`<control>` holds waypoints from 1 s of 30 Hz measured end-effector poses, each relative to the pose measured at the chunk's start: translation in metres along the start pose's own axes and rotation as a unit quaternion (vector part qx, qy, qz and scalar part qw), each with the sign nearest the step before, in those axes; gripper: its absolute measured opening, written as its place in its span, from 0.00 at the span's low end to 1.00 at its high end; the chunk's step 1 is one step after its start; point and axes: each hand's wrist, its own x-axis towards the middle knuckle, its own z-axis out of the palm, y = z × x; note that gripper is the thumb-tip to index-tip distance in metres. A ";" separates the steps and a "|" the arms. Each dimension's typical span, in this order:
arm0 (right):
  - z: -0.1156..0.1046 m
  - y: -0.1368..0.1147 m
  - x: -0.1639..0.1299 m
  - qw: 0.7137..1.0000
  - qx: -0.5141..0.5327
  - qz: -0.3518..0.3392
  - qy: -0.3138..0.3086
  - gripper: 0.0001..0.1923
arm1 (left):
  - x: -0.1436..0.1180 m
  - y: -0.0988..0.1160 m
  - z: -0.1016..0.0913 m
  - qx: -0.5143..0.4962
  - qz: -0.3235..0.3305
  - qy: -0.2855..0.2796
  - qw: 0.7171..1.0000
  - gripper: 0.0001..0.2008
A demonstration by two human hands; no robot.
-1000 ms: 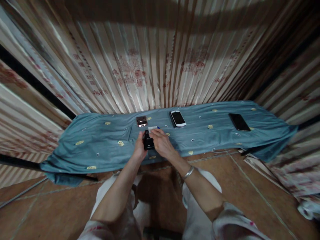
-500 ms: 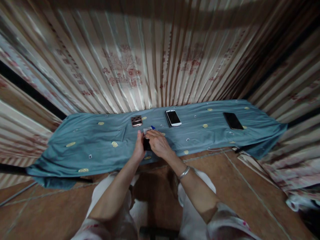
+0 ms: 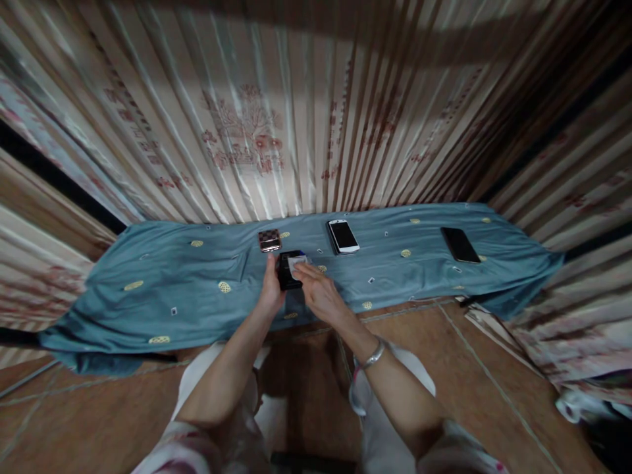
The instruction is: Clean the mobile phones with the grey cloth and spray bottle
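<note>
A blue cloth (image 3: 197,289) bears a checkered phone (image 3: 269,240), white phone (image 3: 343,236), black phone (image 3: 459,245)

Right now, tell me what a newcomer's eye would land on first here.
The two hands meet mid-frame over the blue cloth: the left hand grips a black phone while the right hand presses a small white cloth onto it. Behind lie a checkered phone, a white phone, and a black phone far right.
</note>
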 end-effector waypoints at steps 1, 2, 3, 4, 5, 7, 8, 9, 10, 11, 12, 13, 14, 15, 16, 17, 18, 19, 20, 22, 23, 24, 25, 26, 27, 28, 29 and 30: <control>0.000 -0.002 -0.003 1.000 0.001 -0.008 -0.002 0.25 | 0.000 0.002 0.001 -0.003 -0.005 0.002 1.000 0.21; 0.001 -0.005 -0.005 1.000 0.005 -0.015 -0.003 0.25 | 0.001 0.003 0.001 -0.008 -0.008 0.007 1.000 0.21; 0.001 -0.008 -0.007 1.000 0.012 -0.022 -0.003 0.24 | 0.001 0.005 0.002 -0.014 -0.009 0.014 1.000 0.21; 0.001 -0.011 -0.010 0.999 0.023 -0.027 -0.005 0.24 | 0.001 0.006 0.003 -0.021 -0.009 0.020 1.000 0.21; 0.000 -0.013 -0.012 0.999 0.041 -0.033 -0.008 0.23 | 0.002 0.008 0.003 -0.027 -0.008 0.025 0.999 0.20; -0.002 -0.019 -0.014 0.994 0.100 -0.034 -0.014 0.21 | 0.004 0.010 0.002 -0.032 -0.012 0.031 0.999 0.20; -0.004 -0.020 -0.015 0.990 0.142 -0.025 -0.011 0.20 | 0.005 0.011 0.002 -0.029 -0.018 0.032 0.999 0.19; -0.006 -0.021 -0.015 0.982 0.189 -0.006 -0.004 0.19 | 0.006 0.012 0.000 -0.024 -0.027 0.033 0.999 0.18; -0.009 -0.021 -0.014 0.971 0.239 0.021 0.009 0.18 | 0.007 0.013 -0.001 -0.019 -0.040 0.034 0.998 0.18; -0.012 -0.020 -0.013 0.955 0.289 0.055 0.026 0.17 | 0.007 0.013 -0.003 -0.016 -0.053 0.033 0.998 0.17; -0.015 -0.018 -0.011 0.936 0.336 0.090 0.045 0.17 | 0.008 0.013 -0.004 -0.017 -0.067 0.030 0.997 0.17; -0.018 -0.016 -0.010 0.915 0.378 0.125 0.063 0.16 | 0.007 0.014 -0.005 -0.023 -0.078 0.024 0.996 0.16; -0.020 -0.013 -0.008 0.895 0.410 0.158 0.079 0.15 | 0.007 0.013 -0.005 -0.031 -0.088 0.016 0.996 0.15; -0.021 -0.010 -0.007 0.877 0.433 0.190 0.090 0.14 | 0.006 0.013 -0.006 -0.040 -0.093 0.008 0.995 0.13; -0.021 -0.008 -0.006 0.863 0.445 0.220 0.097 0.14 | 0.004 0.012 -0.005 -0.047 -0.095 0.000 0.994 0.11; -0.021 -0.007 -0.005 0.853 0.448 0.249 0.096 0.14 | 0.003 0.010 -0.005 -0.049 -0.095 -0.006 0.994 0.10; -0.018 -0.006 -0.005 0.850 0.442 0.274 0.088 0.16 | 0.002 0.009 -0.005 -0.045 -0.094 -0.011 0.995 0.08; -0.015 -0.005 -0.005 0.852 0.428 0.293 0.076 0.18 | 0.001 0.007 -0.004 -0.036 -0.092 -0.016 0.995 0.07; -0.012 -0.005 -0.005 0.858 0.409 0.303 0.065 0.19 | 0.000 0.006 -0.004 -0.024 -0.091 -0.022 0.995 0.06; -0.004 -0.005 -0.004 0.877 0.368 0.303 0.051 0.22 | -0.002 0.003 -0.004 0.002 -0.090 -0.033 0.995 0.04; 0.000 -0.005 -0.003 0.884 0.356 0.300 0.049 0.22 | -0.003 0.002 -0.005 0.011 -0.090 -0.035 0.995 0.03; 0.003 -0.005 -0.003 0.886 0.351 0.298 0.050 0.22 | -0.004 0.001 -0.005 0.017 -0.090 -0.035 0.995 0.05; 0.005 -0.006 -0.002 0.884 0.356 0.300 0.051 0.22 | -0.004 0.000 -0.006 0.021 -0.089 -0.033 0.995 0.08; 0.007 -0.006 -0.001 0.876 0.368 0.306 0.052 0.22 | -0.005 -0.001 -0.006 0.025 -0.088 -0.029 0.995 0.11; 0.009 -0.007 0.000 0.866 0.385 0.314 0.052 0.22 | -0.006 -0.001 -0.007 0.029 -0.087 -0.025 0.995 0.14; 0.010 -0.008 0.001 0.853 0.406 0.324 0.051 0.22 | -0.006 -0.001 -0.008 0.032 -0.088 -0.021 0.995 0.16; 0.012 -0.010 0.002 0.838 0.428 0.335 0.049 0.22 | -0.006 -0.002 -0.009 0.031 -0.089 -0.018 0.995 0.16; 0.013 -0.011 0.002 0.820 0.453 0.347 0.046 0.22 | -0.006 -0.003 -0.009 0.028 -0.088 -0.016 0.996 0.16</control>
